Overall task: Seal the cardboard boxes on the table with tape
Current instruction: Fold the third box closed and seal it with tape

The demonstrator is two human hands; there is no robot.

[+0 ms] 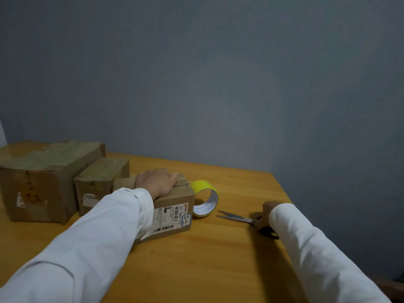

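Cardboard is the thing to mind: the small box [168, 212] at the middle of the frame has its flaps held down by the left hand [156, 182], which lies flat on its top with fingers spread. The yellow tape roll [205, 199] stands on edge just right of the box, touching or nearly so. At centre right the right hand [267, 215] is curled around the handles of the scissors [237, 217], blades parted and lying on the table [196, 265]. Two more boxes [50, 180] sit at the left, already showing tape. To do this well, I judge, keep the flaps pressed so the seam stays shut, then free the right hand for the roll and lay tape straight along the seam.
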